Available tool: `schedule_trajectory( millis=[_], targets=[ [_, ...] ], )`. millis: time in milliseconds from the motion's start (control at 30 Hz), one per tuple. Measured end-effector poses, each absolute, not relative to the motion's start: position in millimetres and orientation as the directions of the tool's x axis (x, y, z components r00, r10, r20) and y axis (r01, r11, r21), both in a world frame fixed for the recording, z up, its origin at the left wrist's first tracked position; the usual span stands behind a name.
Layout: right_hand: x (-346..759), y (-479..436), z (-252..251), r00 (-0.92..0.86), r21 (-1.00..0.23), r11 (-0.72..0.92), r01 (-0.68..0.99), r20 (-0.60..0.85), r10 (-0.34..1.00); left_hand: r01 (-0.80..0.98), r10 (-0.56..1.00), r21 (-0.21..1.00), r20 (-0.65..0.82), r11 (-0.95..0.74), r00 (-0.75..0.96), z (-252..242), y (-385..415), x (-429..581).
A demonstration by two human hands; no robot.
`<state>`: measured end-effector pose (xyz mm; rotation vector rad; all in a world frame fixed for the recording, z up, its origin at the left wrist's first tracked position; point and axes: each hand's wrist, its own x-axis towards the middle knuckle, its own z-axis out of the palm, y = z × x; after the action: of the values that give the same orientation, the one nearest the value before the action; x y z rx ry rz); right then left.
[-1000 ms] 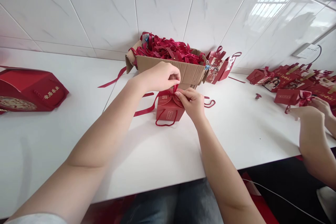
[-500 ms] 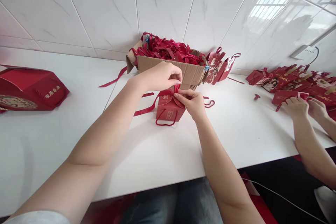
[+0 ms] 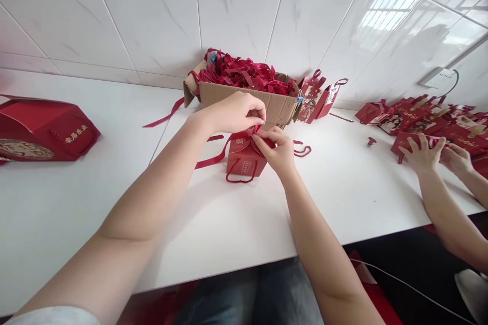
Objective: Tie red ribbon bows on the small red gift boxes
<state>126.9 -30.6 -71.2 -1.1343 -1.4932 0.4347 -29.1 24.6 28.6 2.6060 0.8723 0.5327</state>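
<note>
A small red gift box (image 3: 244, 162) with a twisted cord handle (image 3: 241, 181) on its near side stands on the white table in front of me. A red ribbon (image 3: 213, 160) runs over its top, one tail trailing to the left. From above, my left hand (image 3: 246, 111) pinches the ribbon where it rises from the top. My right hand (image 3: 278, 147) comes in from the right, thumb and finger closed on the ribbon at the same spot. The bunched ribbon is partly hidden by my fingers.
Behind the gift box stands a cardboard box (image 3: 244, 92) heaped with red ribbons. A larger red box (image 3: 46, 129) is at left. Red bags (image 3: 314, 99) stand by the wall, and several more boxes (image 3: 415, 111) lie at right, where a co-worker's hands (image 3: 423, 152) handle one.
My right hand has shifted slightly at the ribbon, its fingers more curled; my left hand stays nearly in place. The co-worker's nearer hand has spread its fingers.
</note>
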Motion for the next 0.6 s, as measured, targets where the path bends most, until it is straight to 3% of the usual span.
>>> schedule_trajectory(
  millis=[267, 600],
  targets=[
    [130.6, -26.2, -71.1, 0.196, -0.964, 0.229, 0.137, 0.253, 0.947, 0.446, 0.589, 0.489, 0.183, -0.750, 0.787, 28.3, 24.3, -29.3],
    [129.1, -23.6, -76.2, -0.003, -0.969, 0.242, -0.042, 0.242, 0.970, 0.478, 0.619, 0.504, 0.154, -0.719, 0.770, 30.1, 26.5, -32.7]
  ],
)
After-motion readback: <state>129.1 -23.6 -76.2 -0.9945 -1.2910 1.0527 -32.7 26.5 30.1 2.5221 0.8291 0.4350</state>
